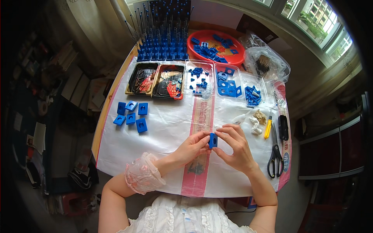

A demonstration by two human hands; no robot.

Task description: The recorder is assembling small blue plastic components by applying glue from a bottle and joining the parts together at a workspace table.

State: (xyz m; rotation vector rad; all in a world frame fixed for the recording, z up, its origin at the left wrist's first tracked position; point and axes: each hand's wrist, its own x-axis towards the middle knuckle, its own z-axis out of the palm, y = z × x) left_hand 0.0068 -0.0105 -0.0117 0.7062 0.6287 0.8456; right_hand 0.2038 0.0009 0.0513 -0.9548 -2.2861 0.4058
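Note:
Between my two hands, over the pink stripe of the table cover, stands a blue plastic block [213, 141] with a round hole. My left hand [193, 145] pinches its left side with thumb and fingers. From the right, my right hand [236, 146] holds its edges between the thumb below and the fingertips above. To the left lie several similar blue blocks with holes [142, 125] in a loose group. Beyond my hands, a clear tray holds flat blue plates with round holes [228, 87], and another carries small blue pieces [198, 79].
Two black trays [156, 96] hold small metal parts. A rack of springs on blue bases [163, 46] stands at the back left, beside a red basin [241, 58] of blue parts. On the right lie a yellow-handled screwdriver [268, 128], black scissors [276, 157] and narrow blue pieces [253, 96].

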